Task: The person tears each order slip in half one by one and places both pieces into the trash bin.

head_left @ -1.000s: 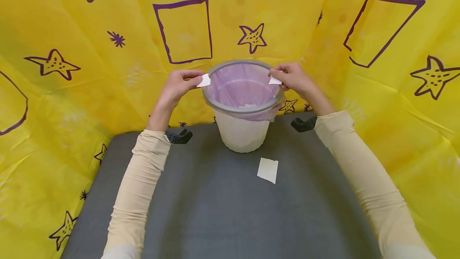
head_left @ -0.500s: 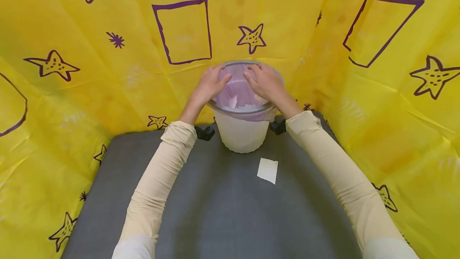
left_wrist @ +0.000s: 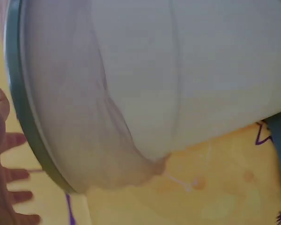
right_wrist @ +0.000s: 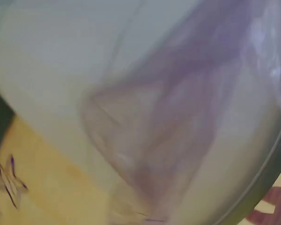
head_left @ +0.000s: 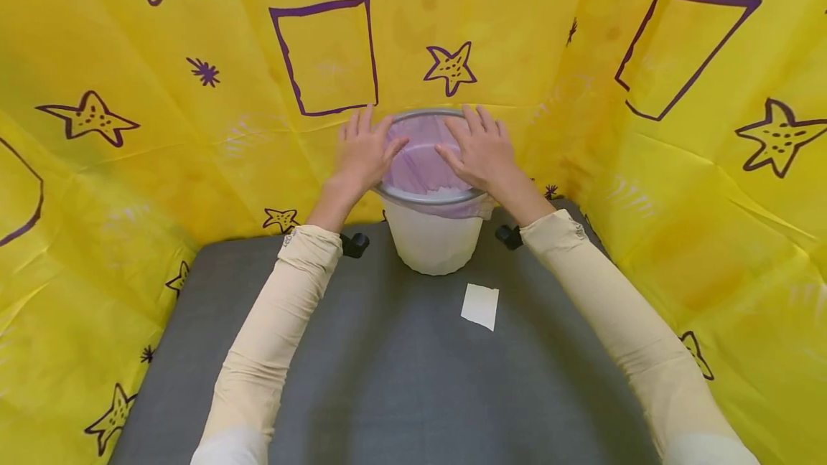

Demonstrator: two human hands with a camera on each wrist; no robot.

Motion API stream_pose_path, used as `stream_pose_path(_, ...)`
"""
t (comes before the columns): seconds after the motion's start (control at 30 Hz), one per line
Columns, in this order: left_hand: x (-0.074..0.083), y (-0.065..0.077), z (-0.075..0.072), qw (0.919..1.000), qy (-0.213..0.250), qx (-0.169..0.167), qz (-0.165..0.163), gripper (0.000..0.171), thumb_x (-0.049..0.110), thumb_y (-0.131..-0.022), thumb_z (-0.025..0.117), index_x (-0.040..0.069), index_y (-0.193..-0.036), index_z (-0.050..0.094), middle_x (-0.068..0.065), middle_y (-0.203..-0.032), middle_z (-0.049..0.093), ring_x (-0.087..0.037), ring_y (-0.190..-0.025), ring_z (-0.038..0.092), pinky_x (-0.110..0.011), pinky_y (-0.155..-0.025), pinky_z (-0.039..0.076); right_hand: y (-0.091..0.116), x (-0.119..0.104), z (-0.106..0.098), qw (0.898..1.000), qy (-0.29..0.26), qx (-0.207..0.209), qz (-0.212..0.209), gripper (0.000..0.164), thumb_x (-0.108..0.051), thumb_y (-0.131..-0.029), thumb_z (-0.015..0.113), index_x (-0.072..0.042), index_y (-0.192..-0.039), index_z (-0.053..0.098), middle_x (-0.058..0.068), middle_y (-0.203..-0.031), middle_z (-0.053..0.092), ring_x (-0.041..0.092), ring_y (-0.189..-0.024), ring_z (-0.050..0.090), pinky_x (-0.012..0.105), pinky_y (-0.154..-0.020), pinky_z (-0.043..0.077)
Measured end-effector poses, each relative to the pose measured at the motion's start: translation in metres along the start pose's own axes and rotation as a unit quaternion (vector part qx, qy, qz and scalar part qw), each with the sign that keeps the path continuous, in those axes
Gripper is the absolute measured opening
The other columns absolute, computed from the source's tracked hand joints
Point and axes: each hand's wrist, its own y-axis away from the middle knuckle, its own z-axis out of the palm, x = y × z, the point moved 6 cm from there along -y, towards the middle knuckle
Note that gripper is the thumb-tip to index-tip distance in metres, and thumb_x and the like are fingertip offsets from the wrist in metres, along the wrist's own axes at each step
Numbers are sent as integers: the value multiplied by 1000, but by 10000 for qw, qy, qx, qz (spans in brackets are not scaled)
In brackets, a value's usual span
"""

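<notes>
A white waste bin (head_left: 431,241) with a grey rim stands at the back of the table, lined with a thin purple bag (head_left: 420,156). My left hand (head_left: 360,153) is spread over the left side of the rim, holding nothing. Opposite it, my right hand (head_left: 486,153) hovers at the right side with its fingers apart, also without anything in it. Some white paper (head_left: 447,190) shows low inside the bin. In the left wrist view, the left fingers (left_wrist: 16,174) are beside the rim. The right wrist view shows the bag's folded-over edge (right_wrist: 150,140) hanging down the outside.
A square piece of white paper (head_left: 480,306) lies on the grey table (head_left: 400,379) in front of the bin. Yellow cloth (head_left: 213,142) with purple drawings surrounds the table at the back and sides.
A second ago each hand pinched a white paper piece at the rim. Both hands moved inward over the bin and let go; a piece showed inside. Now the hands have drawn slightly apart, fingers spread.
</notes>
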Motion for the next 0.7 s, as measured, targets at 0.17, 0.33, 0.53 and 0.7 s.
stream_pose_path(0.17,-19,8,-1,9998,-49,-106,-158,67,64,-97,26,30,-154,23,-16,-163,8,-39,-151,5,-59,-120,6,5,16,5,9999,-70,21,124,63,-57,-99,32,-27,-154,26,14,-163,16,41,-149,12,61,-117,14)
stream_pose_path(0.33,-37,16,-2,9995,219,-134,-207,71,67,-96,23,28,-155,21,-15,-164,8,-39,-151,4,-60,-120,4,11,36,0,9995,-193,20,265,67,-58,-99,27,-21,-155,24,17,-162,17,42,-148,13,60,-119,12)
stream_pose_path(0.53,-89,35,-9,9962,489,-112,-712,72,67,-97,21,28,-157,14,-17,-164,4,-41,-150,4,-61,-120,5,33,81,-17,9948,-643,18,786,71,-58,-100,19,-15,-156,20,20,-162,12,45,-148,13,62,-119,10)
stream_pose_path(0.7,-111,46,-9,9948,486,-220,-863,74,69,-95,20,29,-157,11,-19,-163,1,-44,-149,1,-66,-117,3,44,101,-22,9915,-882,37,951,72,-60,-99,18,-16,-156,17,19,-163,10,48,-147,13,66,-116,10)
